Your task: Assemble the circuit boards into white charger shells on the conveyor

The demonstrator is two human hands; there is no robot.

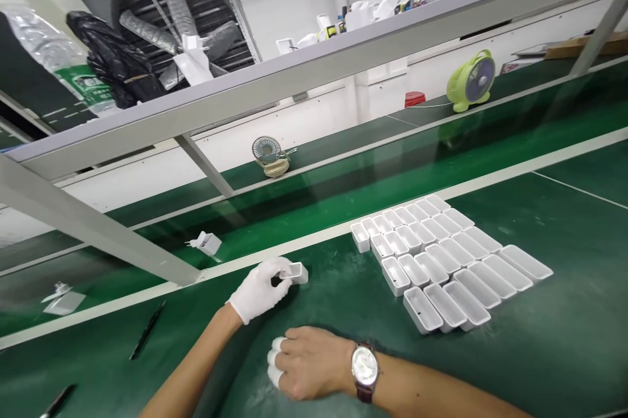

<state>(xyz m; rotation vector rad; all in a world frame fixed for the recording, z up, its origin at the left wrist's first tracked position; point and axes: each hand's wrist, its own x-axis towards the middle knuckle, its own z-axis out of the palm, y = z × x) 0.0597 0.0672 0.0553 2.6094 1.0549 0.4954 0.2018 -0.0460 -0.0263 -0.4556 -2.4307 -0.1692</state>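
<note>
My left hand point(262, 287), in a white glove, pinches a small white open-topped plastic box point(297, 273) at the table's far edge. Below and to the right, my right hand point(309, 362) rests on the green table point(338, 307). White finger cots cover several of its fingertips, and a wristwatch point(364, 365) is on the wrist. Its fingers are curled down and close together; whatever may be under them is hidden. To the right stand several more white boxes point(422, 310) in slanting rows, open side up.
Two dark pens point(147, 331) point(59, 401) lie at left. Beyond the pale rail, a green conveyor belt point(333, 189) carries white plug-like parts point(209, 243). A grey post point(98, 222) and overhead shelf point(314, 68) cross the view. Two small fans point(269, 155) point(471, 81) stand behind.
</note>
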